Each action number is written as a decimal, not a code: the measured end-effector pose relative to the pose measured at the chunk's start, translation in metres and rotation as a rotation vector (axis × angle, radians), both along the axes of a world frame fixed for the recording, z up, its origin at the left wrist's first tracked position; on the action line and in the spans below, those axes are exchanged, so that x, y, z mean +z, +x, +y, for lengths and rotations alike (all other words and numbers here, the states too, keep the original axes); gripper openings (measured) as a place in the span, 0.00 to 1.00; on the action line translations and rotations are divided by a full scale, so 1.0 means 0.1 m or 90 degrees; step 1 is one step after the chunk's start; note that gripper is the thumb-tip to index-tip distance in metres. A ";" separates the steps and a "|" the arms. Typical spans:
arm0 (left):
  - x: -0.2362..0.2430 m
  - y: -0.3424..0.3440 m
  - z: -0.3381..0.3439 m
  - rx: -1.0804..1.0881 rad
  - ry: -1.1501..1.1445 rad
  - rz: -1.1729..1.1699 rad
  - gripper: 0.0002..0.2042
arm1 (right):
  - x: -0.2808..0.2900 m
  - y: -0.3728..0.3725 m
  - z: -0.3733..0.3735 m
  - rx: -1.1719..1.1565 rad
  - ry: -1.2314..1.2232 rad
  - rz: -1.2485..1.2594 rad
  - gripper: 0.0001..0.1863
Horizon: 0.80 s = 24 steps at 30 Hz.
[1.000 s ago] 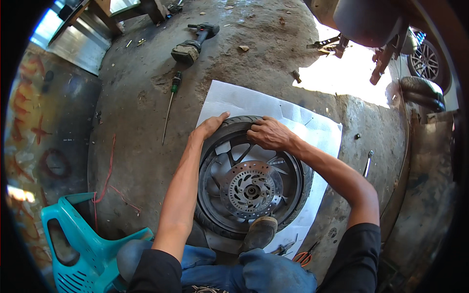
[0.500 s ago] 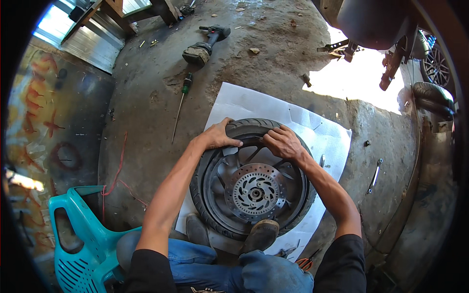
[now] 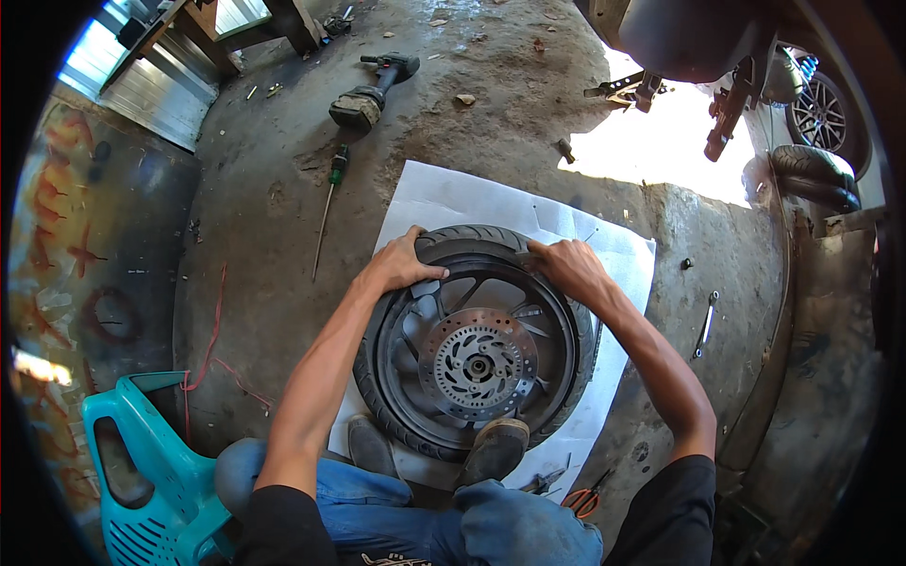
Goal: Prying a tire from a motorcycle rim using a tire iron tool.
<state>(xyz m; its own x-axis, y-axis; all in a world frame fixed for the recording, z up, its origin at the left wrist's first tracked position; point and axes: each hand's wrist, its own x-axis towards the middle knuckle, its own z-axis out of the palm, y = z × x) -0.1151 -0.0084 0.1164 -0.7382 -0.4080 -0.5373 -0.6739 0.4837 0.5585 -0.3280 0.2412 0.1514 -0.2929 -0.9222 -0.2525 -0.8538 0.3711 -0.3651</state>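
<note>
A black motorcycle wheel (image 3: 566, 373), with tyre and perforated silver brake disc (image 3: 441, 387), lies on a white foam sheet (image 3: 406, 193). My left hand (image 3: 401, 264) grips the tyre at its upper left, its thumb over the inner edge beside a small grey piece (image 3: 425, 289). My right hand (image 3: 566, 264) is closed on the tyre at the upper right, fingertips on the sidewall. My right shoe (image 3: 495, 451) presses against the wheel's lower edge, and my left shoe (image 3: 373, 443) rests at its lower left. Pliers (image 3: 543, 483) and orange-handled scissors (image 3: 585, 500) lie by my legs.
A screwdriver (image 3: 330, 193) and power tool (image 3: 363, 99) lie beyond the sheet. A wrench (image 3: 708, 321) is to the right, a turquoise plastic chair (image 3: 127, 424) at lower left, a painted metal panel (image 3: 132, 236) at left. Vehicle parts (image 3: 689, 47) and wheels (image 3: 816, 165) stand upper right.
My left hand has shifted its thumb from the outer side down onto the tyre's inner edge. My right hand has moved rightward along the tyre, away from the top.
</note>
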 end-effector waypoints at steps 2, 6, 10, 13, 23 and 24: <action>0.02 -0.01 0.02 0.006 0.002 0.001 0.53 | 0.02 -0.02 -0.07 -0.021 0.003 -0.009 0.10; 0.03 -0.04 0.03 0.007 0.015 -0.012 0.54 | -0.06 -0.11 -0.14 0.051 0.000 0.066 0.11; -0.03 0.00 -0.02 0.013 0.011 -0.015 0.54 | 0.01 -0.11 -0.29 0.111 0.089 0.051 0.11; -0.05 0.00 -0.02 0.006 0.025 -0.010 0.54 | -0.04 -0.04 -0.35 0.133 0.099 0.026 0.10; -0.11 0.03 0.00 0.015 0.007 0.021 0.51 | -0.13 -0.10 -0.41 0.157 0.097 0.061 0.08; -0.11 0.02 0.01 0.012 0.005 0.018 0.50 | -0.19 -0.11 -0.43 0.187 0.114 0.078 0.08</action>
<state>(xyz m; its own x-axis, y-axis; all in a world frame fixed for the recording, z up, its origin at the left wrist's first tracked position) -0.1135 -0.0072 0.1049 -0.7451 -0.4185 -0.5193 -0.6669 0.4664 0.5811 -0.3387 0.1986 0.1324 -0.0598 -0.9160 -0.3968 -0.9668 0.1521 -0.2055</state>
